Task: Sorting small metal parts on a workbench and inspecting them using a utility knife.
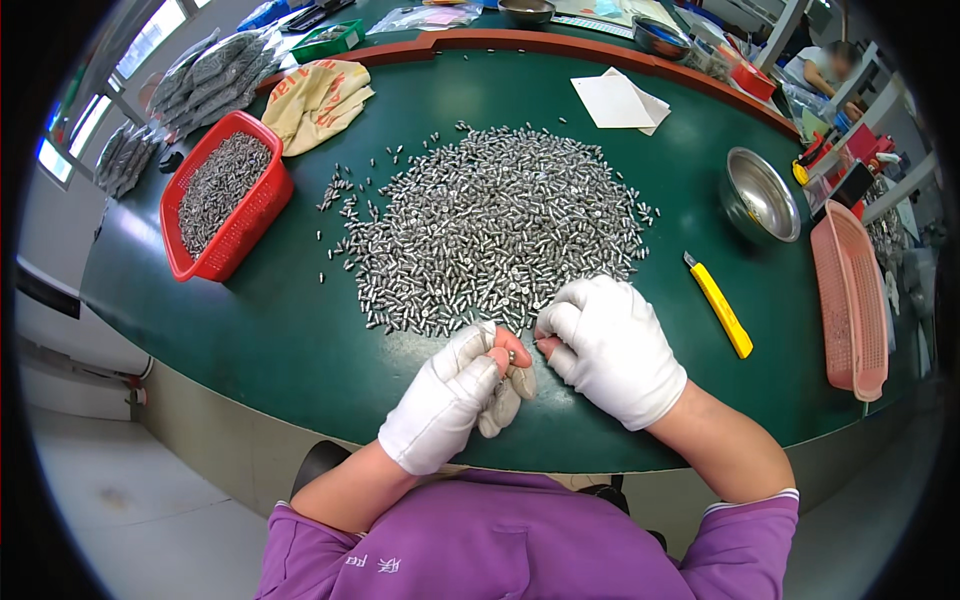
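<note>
A wide heap of small silvery metal parts is spread over the green table. At its near edge, my left hand, in a white glove with bare thumb and index tips, pinches one small metal part. My right hand, gloved the same way, is just to the right and touches the heap's near edge. Its thumb and index tips are closed together; whatever lies between them is hidden.
A red basket of the same parts stands left, beside a cream cloth bag. To the right lie a yellow utility knife, a metal bowl and a pink basket. White paper lies behind, near the red-brown table rim.
</note>
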A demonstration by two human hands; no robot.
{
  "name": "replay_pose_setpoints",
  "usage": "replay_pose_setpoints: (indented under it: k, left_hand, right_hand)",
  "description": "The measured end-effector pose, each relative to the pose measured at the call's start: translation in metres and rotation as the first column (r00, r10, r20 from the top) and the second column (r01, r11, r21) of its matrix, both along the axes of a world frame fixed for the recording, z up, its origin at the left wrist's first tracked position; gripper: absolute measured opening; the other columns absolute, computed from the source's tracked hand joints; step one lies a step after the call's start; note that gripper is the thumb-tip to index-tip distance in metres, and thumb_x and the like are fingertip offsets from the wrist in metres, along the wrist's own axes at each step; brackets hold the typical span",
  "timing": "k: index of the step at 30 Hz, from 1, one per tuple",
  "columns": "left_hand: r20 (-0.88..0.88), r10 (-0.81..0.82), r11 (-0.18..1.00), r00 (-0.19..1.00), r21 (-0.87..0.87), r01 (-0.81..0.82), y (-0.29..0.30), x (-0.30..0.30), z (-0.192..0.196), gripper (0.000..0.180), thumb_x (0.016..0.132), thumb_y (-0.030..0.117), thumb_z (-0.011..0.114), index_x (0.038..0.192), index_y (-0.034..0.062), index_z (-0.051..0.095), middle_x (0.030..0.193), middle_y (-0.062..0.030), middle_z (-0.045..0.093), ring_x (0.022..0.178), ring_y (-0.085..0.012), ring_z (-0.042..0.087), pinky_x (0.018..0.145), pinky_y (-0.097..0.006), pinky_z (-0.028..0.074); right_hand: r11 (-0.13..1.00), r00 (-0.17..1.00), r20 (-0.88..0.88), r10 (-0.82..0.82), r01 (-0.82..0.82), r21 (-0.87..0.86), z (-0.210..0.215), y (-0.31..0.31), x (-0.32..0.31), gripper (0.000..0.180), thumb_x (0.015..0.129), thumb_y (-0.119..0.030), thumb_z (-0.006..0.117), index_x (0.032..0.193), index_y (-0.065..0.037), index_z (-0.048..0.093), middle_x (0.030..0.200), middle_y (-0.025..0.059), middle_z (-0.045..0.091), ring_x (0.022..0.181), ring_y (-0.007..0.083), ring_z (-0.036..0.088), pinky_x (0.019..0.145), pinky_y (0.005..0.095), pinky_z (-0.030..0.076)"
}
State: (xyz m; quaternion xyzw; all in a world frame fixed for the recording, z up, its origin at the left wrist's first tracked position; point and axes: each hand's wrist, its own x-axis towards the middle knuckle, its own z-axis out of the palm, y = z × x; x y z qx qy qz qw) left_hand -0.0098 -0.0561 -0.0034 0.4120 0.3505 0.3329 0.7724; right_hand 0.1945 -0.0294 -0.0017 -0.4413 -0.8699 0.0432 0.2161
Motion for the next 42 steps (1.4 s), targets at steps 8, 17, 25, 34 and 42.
replay_pose_setpoints:
  k: [8,17,25,34,42]
  left_hand:
    - [0.034,0.058,0.998,0.998,0.014,-0.059,-0.001,0.002,-0.004,0.029,0.099,0.029,0.054,0.116,0.0063,0.048,0.090,-0.0020,0.058,0.062,-0.0047,0.047,0.053,-0.019,0.038]
    - [-0.041,-0.005,0.999,0.999,-0.041,0.003,-0.001,0.002,0.003,0.017,0.099,0.023,0.052,0.108,0.0088,0.050,0.088,-0.0003,0.057,0.060,-0.0039,0.044,0.052,-0.018,0.036]
    - [-0.011,-0.013,1.000,1.000,-0.008,0.012,-0.001,0.000,0.000,0.023,0.102,0.031,0.045,0.105,0.0091,0.051,0.088,-0.0011,0.057,0.060,-0.0045,0.045,0.052,-0.019,0.037]
    - [0.024,0.010,1.000,1.000,0.016,-0.010,-0.001,0.000,-0.002,0.028,0.102,0.032,0.048,0.113,0.0071,0.052,0.092,-0.0020,0.058,0.061,-0.0047,0.047,0.053,-0.019,0.038]
    - [-0.099,-0.051,0.998,0.994,-0.052,0.046,-0.001,0.002,0.008,0.021,0.100,0.025,0.053,0.112,0.0083,0.052,0.087,-0.0001,0.057,0.061,-0.0032,0.046,0.053,-0.018,0.037]
  right_hand:
    - [0.999,0.986,-0.167,-0.007,0.014,0.041,0.002,-0.003,0.005,0.015,0.076,-0.019,0.071,0.087,-0.013,0.063,0.091,0.0048,0.059,0.087,0.0274,0.058,0.075,0.0394,0.048]
    - [0.997,0.985,-0.168,0.026,-0.013,0.080,0.000,0.000,0.002,0.016,0.075,-0.017,0.070,0.091,-0.016,0.066,0.089,0.0023,0.061,0.083,0.0254,0.059,0.072,0.0382,0.049]
    - [0.998,1.000,0.002,0.021,-0.021,0.057,0.002,0.005,0.001,0.013,0.073,-0.016,0.071,0.084,-0.013,0.065,0.083,0.0037,0.061,0.079,0.0265,0.060,0.068,0.0390,0.049]
    - [0.998,0.984,-0.177,0.033,-0.022,0.061,0.003,-0.001,0.001,0.016,0.074,-0.019,0.072,0.085,-0.013,0.064,0.086,0.0039,0.059,0.082,0.0266,0.058,0.073,0.0392,0.048]
    - [0.989,0.944,-0.297,0.145,-0.137,0.048,0.007,-0.004,0.000,0.018,0.071,-0.021,0.075,0.085,-0.014,0.067,0.089,0.0013,0.062,0.083,0.0254,0.058,0.074,0.0385,0.048]
